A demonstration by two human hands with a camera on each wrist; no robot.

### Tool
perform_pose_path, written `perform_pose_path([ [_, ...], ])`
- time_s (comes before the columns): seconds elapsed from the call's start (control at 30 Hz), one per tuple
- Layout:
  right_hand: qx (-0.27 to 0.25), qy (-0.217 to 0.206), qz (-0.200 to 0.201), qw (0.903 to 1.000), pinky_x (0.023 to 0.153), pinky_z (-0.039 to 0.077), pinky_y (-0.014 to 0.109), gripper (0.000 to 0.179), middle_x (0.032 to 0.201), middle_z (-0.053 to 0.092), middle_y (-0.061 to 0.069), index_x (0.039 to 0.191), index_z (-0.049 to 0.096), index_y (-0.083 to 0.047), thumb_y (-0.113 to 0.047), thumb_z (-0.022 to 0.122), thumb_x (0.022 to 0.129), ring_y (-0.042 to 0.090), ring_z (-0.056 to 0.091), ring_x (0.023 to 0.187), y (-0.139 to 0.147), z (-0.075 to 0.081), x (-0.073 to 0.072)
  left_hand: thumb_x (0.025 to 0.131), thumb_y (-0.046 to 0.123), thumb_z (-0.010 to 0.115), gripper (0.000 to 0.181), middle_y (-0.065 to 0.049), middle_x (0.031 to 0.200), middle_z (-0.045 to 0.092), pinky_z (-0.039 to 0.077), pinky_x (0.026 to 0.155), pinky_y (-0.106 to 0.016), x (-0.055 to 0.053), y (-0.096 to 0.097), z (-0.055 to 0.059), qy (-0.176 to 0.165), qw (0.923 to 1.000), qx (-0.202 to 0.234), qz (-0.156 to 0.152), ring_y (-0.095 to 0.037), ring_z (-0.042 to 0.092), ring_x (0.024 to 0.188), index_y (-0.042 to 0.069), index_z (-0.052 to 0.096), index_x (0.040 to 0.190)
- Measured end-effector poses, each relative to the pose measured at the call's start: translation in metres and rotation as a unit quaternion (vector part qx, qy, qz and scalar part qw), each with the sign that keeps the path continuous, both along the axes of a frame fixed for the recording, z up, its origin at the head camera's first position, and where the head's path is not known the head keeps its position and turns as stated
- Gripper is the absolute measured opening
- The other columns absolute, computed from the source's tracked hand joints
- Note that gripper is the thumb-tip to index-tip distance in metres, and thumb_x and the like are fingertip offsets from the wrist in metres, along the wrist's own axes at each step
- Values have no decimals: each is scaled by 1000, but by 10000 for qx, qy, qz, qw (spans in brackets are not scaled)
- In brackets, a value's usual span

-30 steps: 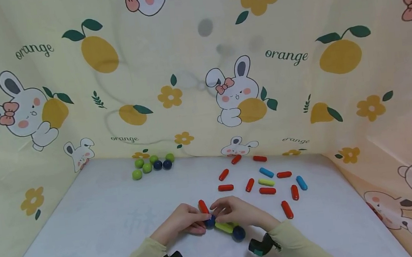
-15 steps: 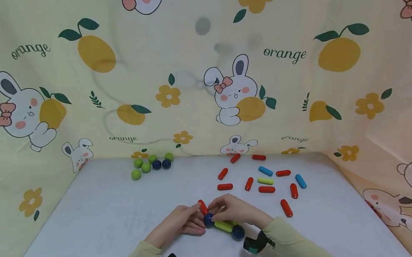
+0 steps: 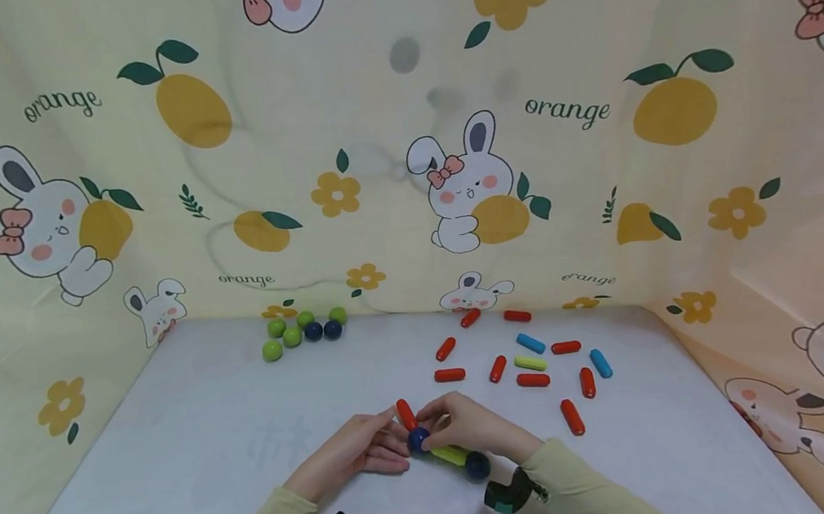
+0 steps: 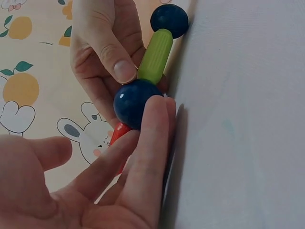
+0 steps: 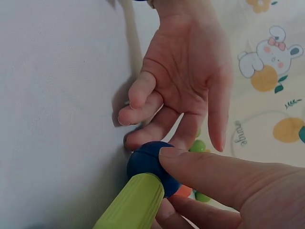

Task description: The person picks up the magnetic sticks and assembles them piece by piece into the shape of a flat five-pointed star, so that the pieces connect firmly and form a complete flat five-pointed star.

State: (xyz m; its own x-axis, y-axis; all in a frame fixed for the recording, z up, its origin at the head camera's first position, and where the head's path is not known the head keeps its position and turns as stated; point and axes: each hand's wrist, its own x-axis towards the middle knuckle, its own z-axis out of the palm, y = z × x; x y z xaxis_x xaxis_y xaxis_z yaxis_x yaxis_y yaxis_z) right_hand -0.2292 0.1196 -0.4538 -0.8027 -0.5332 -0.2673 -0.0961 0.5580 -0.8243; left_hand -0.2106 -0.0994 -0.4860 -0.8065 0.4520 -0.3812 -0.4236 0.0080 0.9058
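A joined piece lies between both hands: a dark blue ball (image 3: 418, 441) in the middle, a red rod (image 3: 405, 413) on its far side, and a yellow-green rod (image 4: 156, 56) leading to a second dark blue ball (image 4: 169, 21). My right hand (image 3: 475, 426) pinches the middle ball, thumb on one side and fingers behind it. The left hand (image 3: 360, 448) has its palm turned toward the piece; its fairly straight fingers touch the ball and red rod, while its thumb stands apart. In the right wrist view, the red rod is mostly hidden behind the right hand.
Loose red rods (image 3: 534, 380), blue rods (image 3: 601, 364) and a yellow-green rod (image 3: 530, 363) lie scattered at the right back of the white table (image 3: 198, 447). Green balls (image 3: 272, 350) and two dark blue balls (image 3: 332, 329) cluster at the left back. A printed cloth rises behind.
The left thumb has come away from the middle ball and the hand has drawn slightly left, palm opening. My right hand keeps its pinch on the ball; the piece stays nearly in place.
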Motion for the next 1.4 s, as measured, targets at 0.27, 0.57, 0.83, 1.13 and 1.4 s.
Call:
perform_pose_path([
  [0.27,44,74,-64,9999,81,49,36,37,94,65,0,119,64,-3,-17,72,86,19,57,85,-3,-1,1,101,41,43,53,-14,88,67,57,74,-37,0,2,3,20,9999,-128,32,-24,70,77,-8,61,112],
  [0.57,-149,226,-224,9994,78,48,35,35,93,64,1,116,67,-7,-15,76,83,20,56,86,-6,-4,6,101,38,45,48,-15,93,68,56,75,-37,-3,-9,1,249,9991,-320,-79,-27,69,82,-6,59,113],
  [0.83,-373,136,-321,9987,80,50,35,37,97,64,0,117,65,-10,-12,77,82,19,58,89,-6,-9,7,100,23,49,38,-17,96,65,56,74,-37,-17,-47,9,1125,9871,-532,1010,-24,66,81,-11,54,117],
  [1.13,-449,141,-318,9984,81,51,35,39,98,64,-1,118,64,-12,-10,76,82,19,59,90,-6,-10,8,95,13,58,35,-19,122,56,46,94,-37,-59,-120,21,2604,8955,-1691,3189,-26,55,110,-4,52,126],
  [1.4,-463,152,-332,9983,82,51,37,38,99,63,-1,118,64,-13,-9,76,82,19,60,89,-7,-11,8,92,8,61,47,-23,140,40,31,105,-53,-85,-153,10,2907,8652,-2822,2956,-41,33,129,-1,45,136],
])
